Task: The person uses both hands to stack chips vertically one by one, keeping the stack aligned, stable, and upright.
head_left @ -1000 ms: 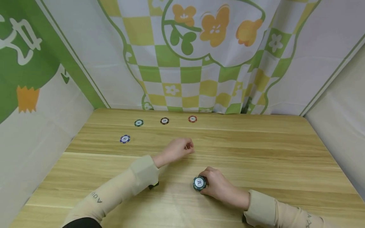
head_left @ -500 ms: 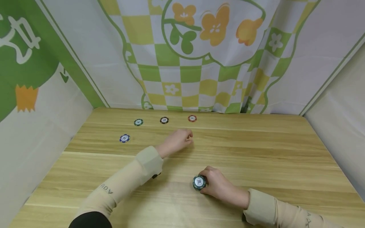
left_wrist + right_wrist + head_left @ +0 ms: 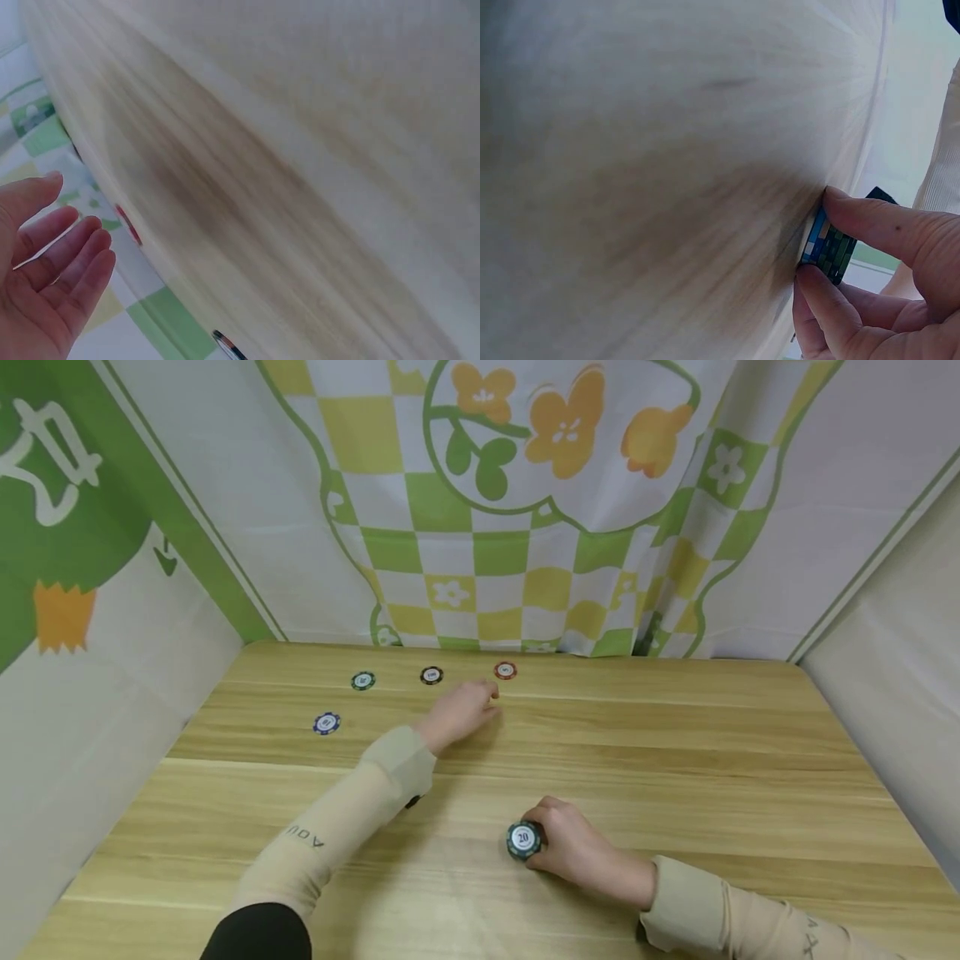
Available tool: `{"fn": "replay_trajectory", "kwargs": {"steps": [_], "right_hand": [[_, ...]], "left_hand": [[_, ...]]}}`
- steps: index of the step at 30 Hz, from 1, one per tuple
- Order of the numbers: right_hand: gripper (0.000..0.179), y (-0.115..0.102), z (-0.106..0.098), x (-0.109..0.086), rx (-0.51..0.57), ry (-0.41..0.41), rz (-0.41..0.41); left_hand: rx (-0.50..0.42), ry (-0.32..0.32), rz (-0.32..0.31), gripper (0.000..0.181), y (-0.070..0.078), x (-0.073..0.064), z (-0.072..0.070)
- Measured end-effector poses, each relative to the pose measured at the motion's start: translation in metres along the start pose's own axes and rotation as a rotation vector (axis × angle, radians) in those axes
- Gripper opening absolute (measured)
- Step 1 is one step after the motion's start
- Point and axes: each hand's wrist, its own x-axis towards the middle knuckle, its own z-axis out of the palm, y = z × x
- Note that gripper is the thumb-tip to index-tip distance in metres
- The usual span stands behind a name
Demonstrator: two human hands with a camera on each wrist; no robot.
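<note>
My right hand (image 3: 573,843) pinches a short stack of poker chips (image 3: 522,839) between thumb and fingers. A dark green chip marked 20 lies on top in the head view. From the right wrist view, the stack's edge (image 3: 829,246) shows several layers, a bluer one nearest the table. My left hand (image 3: 459,712) holds nothing; its fingers (image 3: 73,259) are loosely bent above the wood. Just beyond its fingertips lies a red poker chip (image 3: 506,670). A black poker chip (image 3: 431,675) lies behind that hand, slightly to the left.
Farther left on the wooden table (image 3: 675,760) lie a green poker chip (image 3: 363,681) and a blue poker chip (image 3: 327,723), both flat and apart. A checkered curtain (image 3: 547,560) hangs along the table's back edge. Pale cloth walls stand at both sides.
My left hand has moved away from me across the table, closer to the red and black chips. The right hand has stayed in place with the stack of chips.
</note>
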Motion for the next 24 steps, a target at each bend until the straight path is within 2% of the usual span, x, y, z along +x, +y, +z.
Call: {"fn": "replay_trajectory", "kwargs": {"steps": [9, 16, 24], "right_hand": [[0.040, 0.000, 0.001, 0.000, 0.004, 0.011, 0.000], [0.040, 0.001, 0.001, 0.000, -0.003, 0.028, -0.017], [0.040, 0.000, -0.001, -0.001, 0.006, 0.012, -0.012]], "left_hand": [[0.041, 0.000, 0.022, 0.044, -0.015, 0.018, 0.007], [-0.060, -0.003, -0.032, 0.045, -0.019, 0.030, 0.009], [-0.082, 0.001, -0.069, 0.046, -0.017, 0.042, 0.010]]}}
